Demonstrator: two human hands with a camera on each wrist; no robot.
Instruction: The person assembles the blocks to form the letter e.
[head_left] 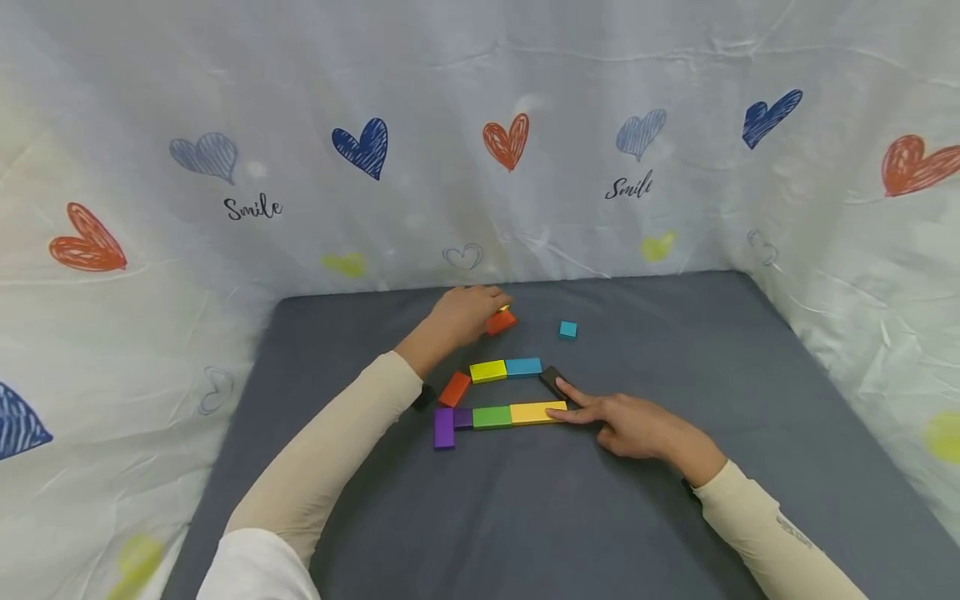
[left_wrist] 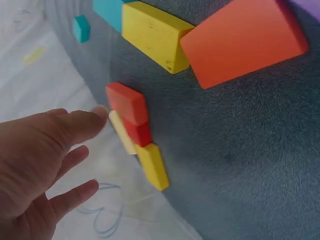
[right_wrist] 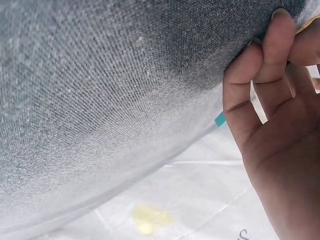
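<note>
My left hand (head_left: 465, 315) reaches over a small group of blocks at the far side of the table. In the left wrist view its thumb tip is right beside an orange block (left_wrist: 127, 104) and a pale block (left_wrist: 122, 132); a red block (left_wrist: 137, 132) and a yellow block (left_wrist: 154, 167) adjoin them. The other fingers are spread apart. My right hand (head_left: 637, 427) has one fingertip on a black block (head_left: 552, 381) and another digit on the end of an amber block (head_left: 537, 412). Only the fingers' undersides show in the right wrist view; the blocks there are hidden.
Green (head_left: 492, 417), dark purple (head_left: 463, 419) and purple (head_left: 444, 429) blocks continue the amber block's row leftward. Behind it lie an orange block (head_left: 454, 389), a yellow block (head_left: 488, 372) and a blue block (head_left: 523, 367). A teal block (head_left: 568, 330) lies apart. White heart-printed cloth (head_left: 435, 208) hangs behind.
</note>
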